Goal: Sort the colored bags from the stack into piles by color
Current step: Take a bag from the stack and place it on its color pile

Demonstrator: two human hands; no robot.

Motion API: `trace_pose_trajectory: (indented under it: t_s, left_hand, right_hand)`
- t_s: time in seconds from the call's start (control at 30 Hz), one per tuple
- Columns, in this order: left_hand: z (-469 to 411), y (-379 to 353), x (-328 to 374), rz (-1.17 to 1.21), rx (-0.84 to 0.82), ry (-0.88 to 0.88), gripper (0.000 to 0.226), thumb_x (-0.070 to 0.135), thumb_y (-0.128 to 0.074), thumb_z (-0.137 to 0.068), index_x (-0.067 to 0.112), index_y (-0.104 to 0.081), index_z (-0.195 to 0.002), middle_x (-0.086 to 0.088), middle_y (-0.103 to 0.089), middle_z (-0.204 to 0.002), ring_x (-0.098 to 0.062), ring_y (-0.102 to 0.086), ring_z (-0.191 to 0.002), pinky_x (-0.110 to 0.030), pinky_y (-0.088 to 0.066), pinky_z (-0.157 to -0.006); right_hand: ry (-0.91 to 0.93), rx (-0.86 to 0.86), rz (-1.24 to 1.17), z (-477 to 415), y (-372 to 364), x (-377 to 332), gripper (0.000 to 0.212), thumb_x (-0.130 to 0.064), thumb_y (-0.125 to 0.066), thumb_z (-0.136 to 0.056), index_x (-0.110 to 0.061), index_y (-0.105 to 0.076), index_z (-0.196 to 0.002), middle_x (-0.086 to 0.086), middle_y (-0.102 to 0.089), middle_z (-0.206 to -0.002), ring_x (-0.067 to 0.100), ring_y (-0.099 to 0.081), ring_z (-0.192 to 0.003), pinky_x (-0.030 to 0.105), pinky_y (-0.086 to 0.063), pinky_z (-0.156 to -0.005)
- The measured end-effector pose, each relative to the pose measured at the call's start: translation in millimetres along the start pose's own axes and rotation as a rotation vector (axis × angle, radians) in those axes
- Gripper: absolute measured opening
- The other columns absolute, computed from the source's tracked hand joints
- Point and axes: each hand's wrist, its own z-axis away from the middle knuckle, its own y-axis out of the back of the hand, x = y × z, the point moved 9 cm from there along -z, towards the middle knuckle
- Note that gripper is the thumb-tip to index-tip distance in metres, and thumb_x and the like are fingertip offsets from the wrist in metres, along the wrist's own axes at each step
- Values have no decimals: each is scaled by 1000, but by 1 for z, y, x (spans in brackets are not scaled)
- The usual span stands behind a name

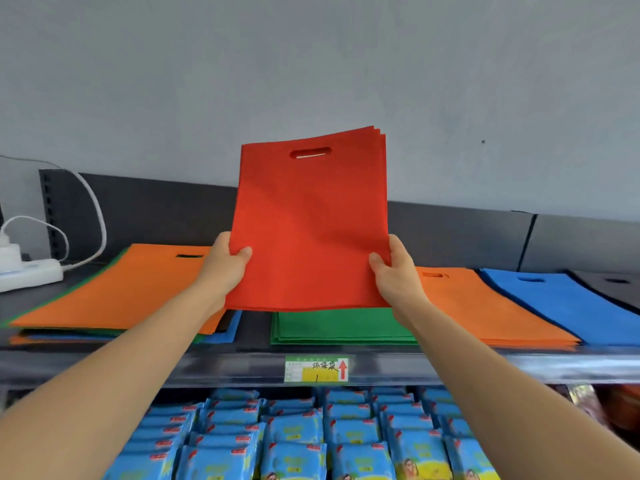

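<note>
So a bunch of red bags [308,220] is held upright above the shelf [242,365], its lower corners pinched by the left hand [225,265] and right hand [394,271], thumbs in front. From there, the mixed stack [114,292] is parked at 9 o'clock, a green pile [332,327] at 6, and the orange pile [485,306] and blue pile [571,299] are laid out toward 3.

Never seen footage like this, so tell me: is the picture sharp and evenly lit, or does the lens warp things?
Head view: light is soft and even, with no glare on the red bags; the wide lens fans the mixed stack and the blue pile outward; the small print on the shelf label is blurred.
</note>
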Motion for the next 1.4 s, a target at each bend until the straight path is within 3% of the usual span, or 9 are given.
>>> trace_pose_trajectory:
  t_s: [0.1,0.3,0.43,0.67,0.77,0.9,1.07,1.27,1.4]
  left_hand:
    - [10,-29,15,-39,52,-105,21,12,-47,-99,22,-49,-117,0,-60,-111,-22,-59,-102,-34,-47,-84]
    - [54,-105,57,-105,77,-316,29,10,-45,-98,21,-48,-125,4,-58,-111,-18,-56,-99,-35,-46,-85]
    - [91,-169,74,-10,-12,-321,27,8,-46,-98,20,-49,-122,4,-58,-108,-16,-56,-97,-32,-44,-84]
    - [156,-287,100,4,-183,-320,23,9,-46,-98,19,-48,-120,1,-59,-105,-17,-57,-92,-32,-46,-78]
    - [182,-333,110,-38,-235,-320,22,13,-45,-99,18,-46,-121,7,-56,-99,-13,-55,-88,-30,-42,-73]
    - [214,-387,123,-42,-283,-328,24,12,-46,-99,14,-46,-123,3,-55,-106,-18,-54,-96,-33,-43,-82]
    - [247,-452,136,-28,-338,-317,28,12,-45,-99,11,-45,-127,-1,-55,-113,-21,-54,-101,-36,-45,-87]
    - [270,-534,153,-5,-407,-312,32,13,-44,-100,12,-43,-131,-2,-55,-113,-21,-54,-97,-36,-45,-82]
    - [279,-596,160,0,-442,-303,29,14,-43,-100,15,-42,-130,-1,-55,-107,-20,-55,-87,-36,-47,-76]
  right_hand:
    - [-25,24,-10,7,34,5,22,-12,-42,-101,-29,-49,-114,-10,-62,-107,15,-61,-101,34,-50,-92]
    - [-203,74,79,28,122,35,14,-25,-44,-101,-23,-42,-115,-1,-56,-116,21,-57,-105,37,-48,-90]
    - [-356,129,257,51,200,61,33,-31,-47,-98,-12,-44,-125,2,-55,-114,23,-55,-100,36,-45,-82]
    - [-368,297,513,90,340,69,26,-27,-47,-98,-11,-49,-118,1,-54,-103,26,-57,-100,40,-47,-88]
    - [-347,380,499,111,391,70,22,-25,-50,-96,-15,-51,-116,-2,-57,-102,26,-59,-100,39,-47,-86]
    - [-356,436,526,135,450,75,27,-26,-50,-97,-17,-50,-123,-3,-56,-105,23,-56,-93,33,-42,-77]
    - [-404,489,527,156,516,87,46,-26,-50,-98,-17,-40,-141,6,-56,-131,27,-55,-114,41,-46,-96]
    - [-427,568,519,163,593,110,45,-27,-51,-97,-19,-42,-140,4,-57,-130,23,-56,-105,34,-44,-84]
    - [-439,629,513,158,646,130,49,-29,-55,-95,-21,-44,-142,4,-55,-135,25,-56,-116,38,-47,-95]
